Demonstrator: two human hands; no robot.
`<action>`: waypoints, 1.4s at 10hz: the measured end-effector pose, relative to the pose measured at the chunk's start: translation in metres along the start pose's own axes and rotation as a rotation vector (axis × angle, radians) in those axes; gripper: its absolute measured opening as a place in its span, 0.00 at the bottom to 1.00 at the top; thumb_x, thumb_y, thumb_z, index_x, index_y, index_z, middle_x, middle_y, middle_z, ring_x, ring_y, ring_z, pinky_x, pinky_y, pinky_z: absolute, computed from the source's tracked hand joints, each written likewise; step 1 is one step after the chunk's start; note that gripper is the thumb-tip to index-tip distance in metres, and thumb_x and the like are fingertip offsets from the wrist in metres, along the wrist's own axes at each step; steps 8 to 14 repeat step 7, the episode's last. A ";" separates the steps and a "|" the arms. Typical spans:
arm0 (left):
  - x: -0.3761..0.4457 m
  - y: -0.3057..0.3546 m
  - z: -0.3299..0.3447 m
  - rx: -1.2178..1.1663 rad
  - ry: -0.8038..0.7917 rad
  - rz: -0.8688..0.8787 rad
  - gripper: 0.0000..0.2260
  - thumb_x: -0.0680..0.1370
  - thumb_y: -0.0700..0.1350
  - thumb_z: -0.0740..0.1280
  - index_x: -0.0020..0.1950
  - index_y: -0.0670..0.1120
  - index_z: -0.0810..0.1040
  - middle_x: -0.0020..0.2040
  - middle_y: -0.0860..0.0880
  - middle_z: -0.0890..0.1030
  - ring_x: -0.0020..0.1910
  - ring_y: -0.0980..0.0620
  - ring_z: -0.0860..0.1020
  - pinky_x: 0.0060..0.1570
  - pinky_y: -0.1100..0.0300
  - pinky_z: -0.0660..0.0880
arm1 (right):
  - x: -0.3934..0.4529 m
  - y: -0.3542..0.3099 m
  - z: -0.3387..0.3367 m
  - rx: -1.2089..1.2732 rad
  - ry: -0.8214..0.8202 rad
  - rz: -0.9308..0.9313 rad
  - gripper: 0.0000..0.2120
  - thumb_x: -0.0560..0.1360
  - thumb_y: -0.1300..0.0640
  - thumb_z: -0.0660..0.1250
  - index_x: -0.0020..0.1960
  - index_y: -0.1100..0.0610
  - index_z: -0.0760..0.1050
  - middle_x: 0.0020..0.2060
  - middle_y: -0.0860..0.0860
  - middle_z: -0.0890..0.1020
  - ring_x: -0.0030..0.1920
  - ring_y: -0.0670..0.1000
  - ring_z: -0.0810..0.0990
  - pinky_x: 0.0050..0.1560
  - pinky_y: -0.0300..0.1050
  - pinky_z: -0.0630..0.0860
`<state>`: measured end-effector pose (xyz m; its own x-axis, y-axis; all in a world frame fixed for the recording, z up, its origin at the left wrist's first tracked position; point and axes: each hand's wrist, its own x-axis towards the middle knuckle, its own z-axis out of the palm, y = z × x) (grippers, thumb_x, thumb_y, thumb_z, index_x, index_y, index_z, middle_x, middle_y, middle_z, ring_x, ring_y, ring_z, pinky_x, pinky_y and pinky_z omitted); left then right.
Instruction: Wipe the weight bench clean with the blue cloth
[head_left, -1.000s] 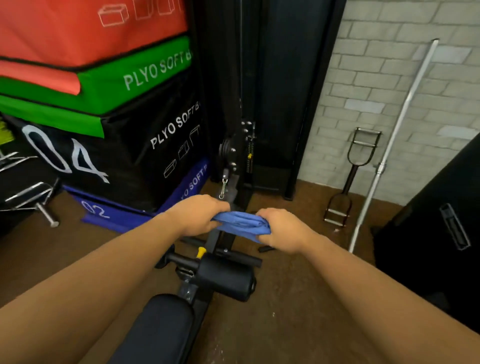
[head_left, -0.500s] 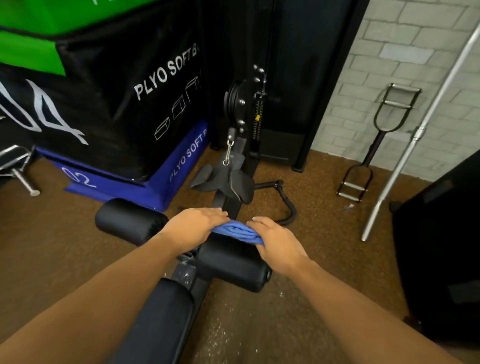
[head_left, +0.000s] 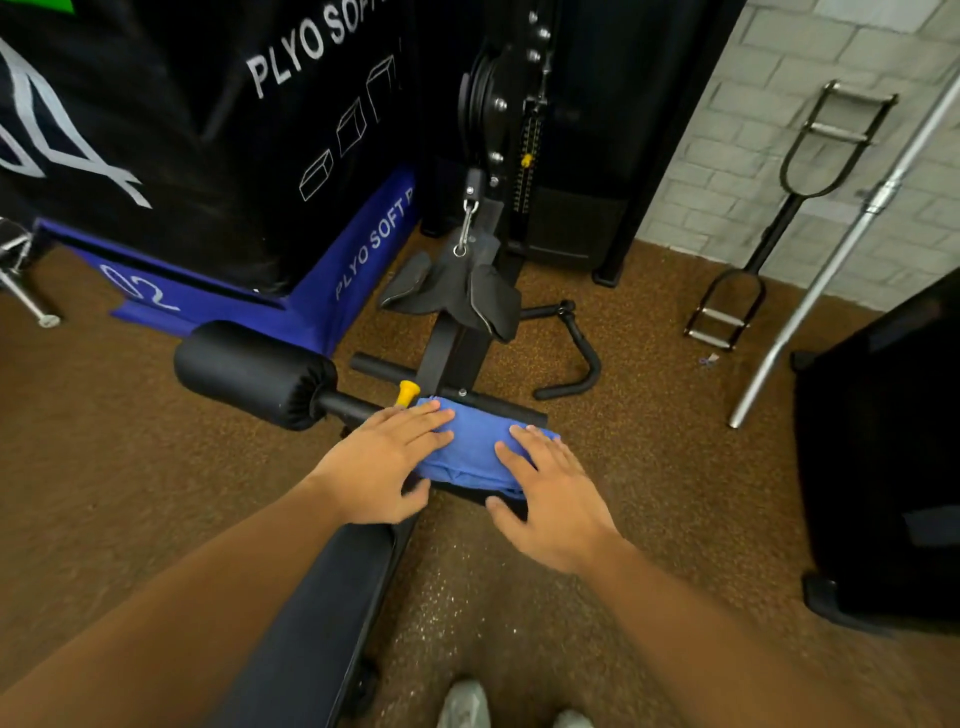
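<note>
Blue cloth (head_left: 478, 451), soft and light, drapes the weight bench (head_left: 332, 597) roller pad; left hand (head_left: 382, 467) and right hand (head_left: 550, 499) press it flat, fingers spread; best held by palm pressure

The blue cloth (head_left: 475, 449) and both hands cover the right roller pad almost entirely. The bench seat (head_left: 322, 618) runs off the bottom edge. The barbell (head_left: 831, 260) is cut off at the right edge.

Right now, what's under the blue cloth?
The blue cloth drapes over the bench's right roller pad, only its dark lower edge showing. Both hands, left and right, press flat on top.
</note>
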<state>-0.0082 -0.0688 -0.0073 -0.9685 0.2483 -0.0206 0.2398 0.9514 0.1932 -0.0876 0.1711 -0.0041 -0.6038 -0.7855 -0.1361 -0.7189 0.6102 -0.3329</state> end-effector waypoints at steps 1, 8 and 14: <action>0.013 0.016 -0.005 -0.117 0.084 -0.084 0.23 0.73 0.55 0.60 0.63 0.45 0.75 0.71 0.46 0.70 0.73 0.49 0.63 0.70 0.48 0.60 | 0.016 -0.011 -0.011 0.048 0.085 0.081 0.31 0.76 0.37 0.46 0.69 0.53 0.69 0.68 0.52 0.69 0.69 0.54 0.65 0.68 0.52 0.59; 0.039 0.020 -0.010 -0.065 -0.105 -0.288 0.33 0.77 0.68 0.46 0.78 0.55 0.42 0.78 0.55 0.43 0.76 0.54 0.40 0.73 0.48 0.42 | -0.006 0.032 -0.030 0.103 -0.102 0.314 0.33 0.77 0.33 0.43 0.78 0.46 0.43 0.78 0.48 0.50 0.77 0.50 0.48 0.75 0.56 0.48; 0.039 0.020 -0.010 -0.065 -0.105 -0.288 0.33 0.77 0.68 0.46 0.78 0.55 0.42 0.78 0.55 0.43 0.76 0.54 0.40 0.73 0.48 0.42 | -0.006 0.032 -0.030 0.103 -0.102 0.314 0.33 0.77 0.33 0.43 0.78 0.46 0.43 0.78 0.48 0.50 0.77 0.50 0.48 0.75 0.56 0.48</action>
